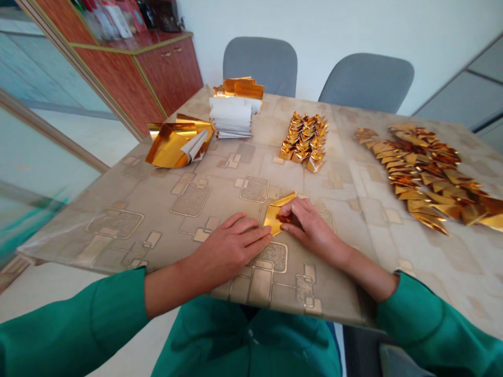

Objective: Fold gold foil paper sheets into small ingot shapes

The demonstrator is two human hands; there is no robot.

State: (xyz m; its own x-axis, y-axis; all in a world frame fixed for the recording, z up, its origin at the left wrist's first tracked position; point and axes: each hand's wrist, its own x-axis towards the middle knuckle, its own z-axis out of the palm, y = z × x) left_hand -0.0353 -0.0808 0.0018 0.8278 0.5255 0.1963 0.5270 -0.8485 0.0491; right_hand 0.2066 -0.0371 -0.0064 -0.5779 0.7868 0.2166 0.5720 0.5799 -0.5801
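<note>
While the left hand point(231, 247) lies flat on the table with its fingers together, its fingertips point(265, 236) just touch the lower edge of a folded piece of gold foil point(275, 220). The right hand point(314, 230) comes in from the other side, with its curled fingers point(293, 207) on top of the piece, holding it down against the table. The two hands are close together, with the foil between them. Green sleeves point(70, 324) cover both forearms up to a bare stretch above each wrist.

The table point(157, 188) has a shiny beige cover with a pattern of squares. Straight ahead of the hands, a neat pile of folded gold pieces point(304, 141) sits near the far edge. To the right, a wider spread of folded gold pieces point(424, 175) lies in overlapping rows. Toward the far left corner are a loose gold sheet point(171, 146), curling up to show its white back, and a stack of white paper point(231, 118), with gold sheets point(239, 89) behind it. Beyond the table stand two grey chairs point(259, 65) and a wooden cabinet point(168, 68).
</note>
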